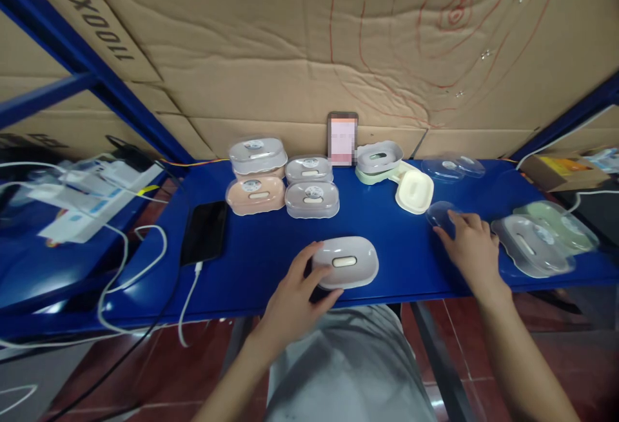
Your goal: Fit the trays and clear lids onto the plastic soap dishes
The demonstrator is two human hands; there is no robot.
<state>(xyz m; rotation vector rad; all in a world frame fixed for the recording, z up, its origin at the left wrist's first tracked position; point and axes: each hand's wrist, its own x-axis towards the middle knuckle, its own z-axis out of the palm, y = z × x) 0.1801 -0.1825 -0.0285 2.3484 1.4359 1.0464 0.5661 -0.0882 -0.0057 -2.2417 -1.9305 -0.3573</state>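
Observation:
My left hand (296, 293) grips the left end of a grey oval soap-box base (345, 262) that sits near the front edge of the blue table (271, 248). My right hand (468, 245) lies flat on the table at the right, fingers resting on a clear lid (441, 214). Finished boxes with clear lids stand at the back: a grey one stacked on a peach one (256, 193) and two grey ones (312, 198). A cream base (414, 191) and a stack of grey and green bases (380, 159) lie behind my right hand.
A black phone (204, 231) on a white cable lies at the left. Another phone (342, 138) leans on the cardboard wall. Clear lids (452, 166) and lidded grey and green boxes (534, 245) sit at the right. Cables and boxes clutter the left shelf (87, 196).

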